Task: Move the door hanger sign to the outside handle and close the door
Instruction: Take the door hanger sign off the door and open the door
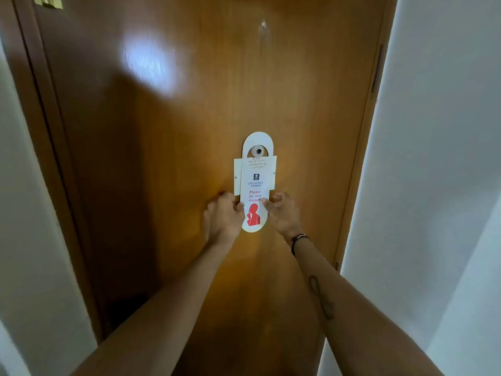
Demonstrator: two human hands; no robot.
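A white door hanger sign (255, 183) with red "Please do not disturb" print and a red figure hangs on a small round peg (258, 151) on the brown wooden door (173, 158). A second white card sits behind it. My left hand (222, 216) pinches the sign's lower left edge. My right hand (282, 213) pinches its lower right edge. A dark band circles my right wrist. No door handle shows in this view.
White walls (433, 158) flank the door on both sides. The wooden door frame (360, 158) runs down the right, with a hinge or strike plate (376, 69) near its top. A peephole (263, 25) sits high on the door.
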